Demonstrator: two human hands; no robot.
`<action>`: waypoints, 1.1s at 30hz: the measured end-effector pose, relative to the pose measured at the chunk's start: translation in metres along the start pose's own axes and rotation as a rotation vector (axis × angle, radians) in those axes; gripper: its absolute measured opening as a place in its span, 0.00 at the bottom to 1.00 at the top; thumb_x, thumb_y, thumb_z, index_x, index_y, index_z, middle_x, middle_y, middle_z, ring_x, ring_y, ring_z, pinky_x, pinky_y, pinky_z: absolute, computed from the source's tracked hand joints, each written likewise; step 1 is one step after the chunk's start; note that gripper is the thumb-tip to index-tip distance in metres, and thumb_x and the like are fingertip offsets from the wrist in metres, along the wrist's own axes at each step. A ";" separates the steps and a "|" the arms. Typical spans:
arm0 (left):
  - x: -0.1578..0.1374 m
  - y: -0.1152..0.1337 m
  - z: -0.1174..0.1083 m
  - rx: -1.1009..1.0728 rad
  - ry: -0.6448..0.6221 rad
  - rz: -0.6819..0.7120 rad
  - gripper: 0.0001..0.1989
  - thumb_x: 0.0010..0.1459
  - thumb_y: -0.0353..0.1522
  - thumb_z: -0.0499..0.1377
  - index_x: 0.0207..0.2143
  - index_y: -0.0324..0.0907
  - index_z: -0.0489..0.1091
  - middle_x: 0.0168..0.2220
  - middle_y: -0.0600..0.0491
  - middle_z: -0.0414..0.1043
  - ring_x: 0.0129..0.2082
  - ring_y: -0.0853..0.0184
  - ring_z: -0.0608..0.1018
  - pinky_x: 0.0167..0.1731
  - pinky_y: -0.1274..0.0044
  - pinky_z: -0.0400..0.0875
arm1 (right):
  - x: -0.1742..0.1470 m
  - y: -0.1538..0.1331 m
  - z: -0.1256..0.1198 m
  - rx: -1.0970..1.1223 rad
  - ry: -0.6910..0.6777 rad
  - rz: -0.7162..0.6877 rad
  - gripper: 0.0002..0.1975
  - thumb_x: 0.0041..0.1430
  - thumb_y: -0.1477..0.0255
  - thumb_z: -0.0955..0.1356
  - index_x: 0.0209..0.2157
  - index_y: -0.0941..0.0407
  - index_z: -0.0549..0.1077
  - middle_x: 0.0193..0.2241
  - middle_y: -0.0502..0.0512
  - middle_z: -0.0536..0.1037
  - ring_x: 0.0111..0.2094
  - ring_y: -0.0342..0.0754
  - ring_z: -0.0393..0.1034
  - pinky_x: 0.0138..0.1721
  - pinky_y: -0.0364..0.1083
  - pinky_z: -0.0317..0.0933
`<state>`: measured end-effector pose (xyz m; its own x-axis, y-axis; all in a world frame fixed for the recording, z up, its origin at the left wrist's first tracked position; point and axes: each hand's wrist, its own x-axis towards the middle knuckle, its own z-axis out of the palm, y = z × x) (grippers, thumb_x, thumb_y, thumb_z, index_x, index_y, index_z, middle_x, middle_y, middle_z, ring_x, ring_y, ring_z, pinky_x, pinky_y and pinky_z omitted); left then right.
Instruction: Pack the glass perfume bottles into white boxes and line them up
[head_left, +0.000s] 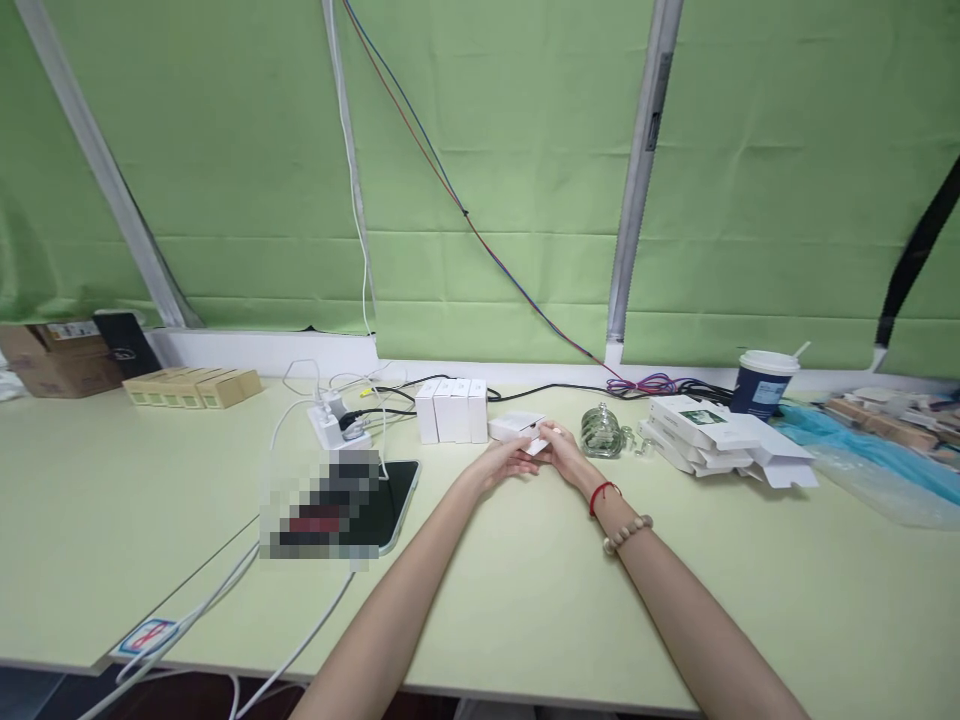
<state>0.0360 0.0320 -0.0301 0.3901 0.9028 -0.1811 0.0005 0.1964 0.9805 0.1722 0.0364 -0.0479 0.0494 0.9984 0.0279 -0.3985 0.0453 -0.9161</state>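
Observation:
Both my hands are together near the middle of the table, at a small white box (516,424) that lies tilted. My left hand (504,464) supports it from below, its fingers curled against the near side. The fingers of my right hand (564,454) pinch the box's right end, where a white flap shows. What is inside the box is hidden. Left of it stands a row of several upright white boxes (451,411). To the right are clear glass bottles (601,432) in a close row, with small clear pieces (634,440) beside them.
Farther right lie a pile of white cartons (697,435), a dark blue cup (761,388) with lid and straw, and blue plastic (862,440). On the left are a tablet (394,500), a power strip (330,425) with cables, tan boxes (191,388) and a cardboard box (60,360).

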 end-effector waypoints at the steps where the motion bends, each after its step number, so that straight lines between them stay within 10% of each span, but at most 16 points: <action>1: 0.001 -0.001 0.002 0.024 0.036 -0.003 0.13 0.50 0.36 0.61 0.33 0.33 0.68 0.22 0.50 0.71 0.23 0.67 0.77 0.25 0.80 0.70 | 0.000 0.001 0.000 -0.021 0.002 -0.019 0.10 0.38 0.74 0.67 0.24 0.55 0.60 0.19 0.43 0.68 0.22 0.41 0.66 0.27 0.46 0.69; 14: 0.001 -0.011 0.023 0.188 0.324 0.100 0.13 0.51 0.40 0.59 0.28 0.41 0.59 0.12 0.58 0.65 0.12 0.70 0.72 0.12 0.82 0.62 | -0.002 0.003 0.006 -0.162 0.149 -0.098 0.21 0.37 0.71 0.73 0.32 0.53 0.60 0.22 0.44 0.71 0.19 0.42 0.68 0.16 0.43 0.69; 33: -0.003 -0.015 0.029 0.140 0.298 0.241 0.20 0.50 0.49 0.53 0.23 0.42 0.56 0.11 0.61 0.62 0.08 0.74 0.67 0.09 0.85 0.56 | 0.007 0.009 0.006 -0.102 0.433 -0.117 0.12 0.47 0.68 0.66 0.35 0.54 0.61 0.21 0.46 0.69 0.22 0.43 0.69 0.19 0.40 0.65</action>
<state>0.0614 0.0149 -0.0423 0.1105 0.9920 0.0608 0.0754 -0.0694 0.9947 0.1632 0.0443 -0.0533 0.4754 0.8796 -0.0167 -0.2767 0.1314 -0.9519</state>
